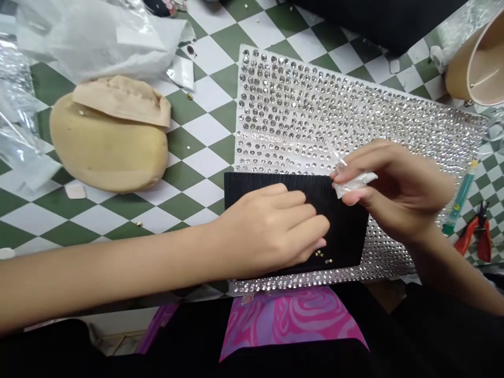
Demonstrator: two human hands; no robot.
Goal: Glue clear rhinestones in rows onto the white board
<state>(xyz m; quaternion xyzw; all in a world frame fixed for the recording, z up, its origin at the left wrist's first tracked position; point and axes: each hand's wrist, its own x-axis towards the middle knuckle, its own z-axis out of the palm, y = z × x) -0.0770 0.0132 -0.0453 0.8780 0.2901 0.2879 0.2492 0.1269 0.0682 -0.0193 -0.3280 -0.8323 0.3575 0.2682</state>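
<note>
My left hand (277, 226) rests over a black ridged board (342, 226), its fingers curled closed and turned down. Whatever the fingers hold, if anything, is hidden beneath them. Beside its fingertips a few tiny gold rhinestones (319, 253) lie on the board. Over the board's upper right corner, my right hand (397, 184) pinches a small crumpled plastic bag (354, 182) between thumb and fingers. Under the board spreads a white sheet (238, 136) covered in rows of silver rhinestones.
A beige rounded pad (110, 152) lies at left, near crumpled clear plastic (23, 115). At right are red-handled pliers (476, 231), a green tube (459, 202) and a tan cup (460, 73). A pink-purple patterned sheet (291, 320) hangs at the table's near edge.
</note>
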